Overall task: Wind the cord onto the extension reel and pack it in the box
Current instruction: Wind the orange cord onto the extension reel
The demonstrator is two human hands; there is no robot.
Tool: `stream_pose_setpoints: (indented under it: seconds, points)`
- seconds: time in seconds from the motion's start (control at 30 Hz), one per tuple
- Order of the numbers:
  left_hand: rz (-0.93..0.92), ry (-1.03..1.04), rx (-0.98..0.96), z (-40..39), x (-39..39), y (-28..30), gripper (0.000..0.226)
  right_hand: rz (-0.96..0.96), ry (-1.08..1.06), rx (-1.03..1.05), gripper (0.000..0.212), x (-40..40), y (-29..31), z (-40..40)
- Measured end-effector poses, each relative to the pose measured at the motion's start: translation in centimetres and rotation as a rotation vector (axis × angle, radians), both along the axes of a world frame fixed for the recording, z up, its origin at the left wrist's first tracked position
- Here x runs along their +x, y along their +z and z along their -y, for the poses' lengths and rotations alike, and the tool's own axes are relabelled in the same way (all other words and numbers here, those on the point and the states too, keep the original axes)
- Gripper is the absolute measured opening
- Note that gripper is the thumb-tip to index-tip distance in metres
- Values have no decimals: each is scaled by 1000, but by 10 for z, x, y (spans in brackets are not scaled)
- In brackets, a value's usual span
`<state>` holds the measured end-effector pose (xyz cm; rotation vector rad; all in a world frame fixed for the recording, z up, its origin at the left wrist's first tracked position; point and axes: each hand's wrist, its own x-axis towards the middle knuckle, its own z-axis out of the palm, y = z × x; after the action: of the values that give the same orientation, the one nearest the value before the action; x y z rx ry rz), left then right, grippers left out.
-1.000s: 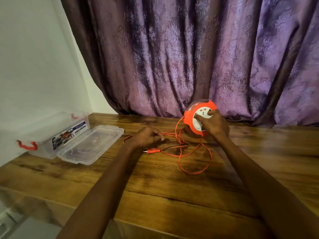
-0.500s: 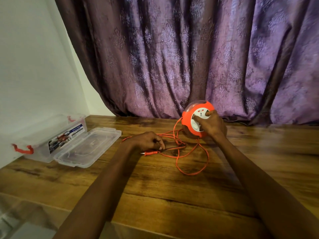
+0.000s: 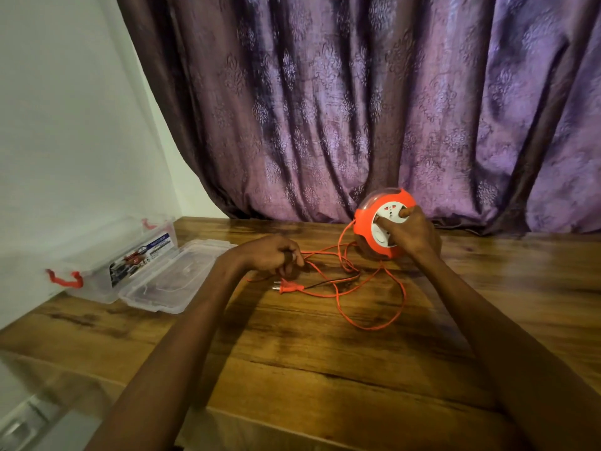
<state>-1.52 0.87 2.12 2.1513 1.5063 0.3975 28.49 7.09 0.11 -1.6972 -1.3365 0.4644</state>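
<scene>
Holding the round reel (image 3: 383,222) up on its edge, my right hand (image 3: 410,234) is curling its fingers over the white middle part, so I think I am getting ready to turn it. My left hand (image 3: 271,255) is pinching the thin orange cord (image 3: 370,323) so it is feeding in straight. Most of the cord is lying in loose, bendy loops on the wooden counter (image 3: 325,369), with the little plug (image 3: 287,289) just beside my left hand. The reel is smooth orange plastic. The clear plastic box (image 3: 107,258) is waiting open at the far left, its lid (image 3: 175,276) lying flat beside it.
</scene>
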Motion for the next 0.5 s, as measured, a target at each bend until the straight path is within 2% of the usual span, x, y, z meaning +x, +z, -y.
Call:
stream_pose_setpoints:
  seconds: [0.27,0.43,0.5]
  points:
    - [272,128,-66,57,-41,-25,30,8,21,2,66,-9,-3,4]
    - [645,245,-236,69,-63,-42,21,23,48,11,66,-14,-5,6]
    - [718,291,-286,69,-70,-44,22,18,53,13,66,-16,-6,7]
